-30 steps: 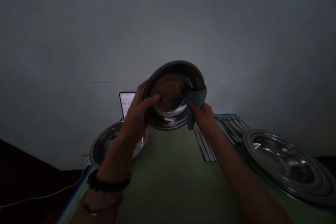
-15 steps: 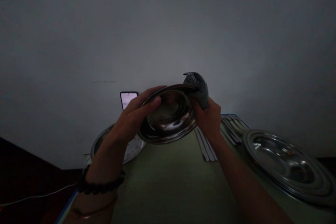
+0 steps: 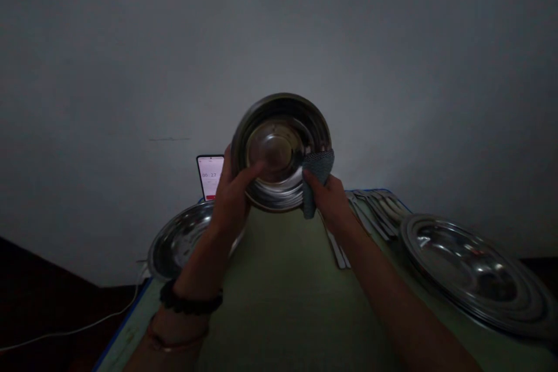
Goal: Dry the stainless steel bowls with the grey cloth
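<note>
Silver bowl (image 3: 272, 142): up in the air over the green table (image 3: 283, 308), in the middle, tipped so its shiny inside faces the person.
Left hand (image 3: 233, 195): gripping the bowl's left side, with the thumb inside and the other fingers mostly hidden behind.
Right hand (image 3: 333, 200): gripping the cloth at the bowl's right side, with the thumb on top; I cannot tell just how the other fingers bend.
Cloth (image 3: 318, 170): gray-blue, pressed to the bowl's right edge and hanging down a bit.
Big metal dish (image 3: 168, 244): on the left of the table, partly behind the left arm.
Phone (image 3: 210, 177): standing at the far left, with its screen lit up.
Shiny plates (image 3: 466, 264): piled up on the right.
Knives and forks (image 3: 377, 209): at the far right, just beyond the plates.
Black bracelet (image 3: 189, 301): around the left wrist.
</note>
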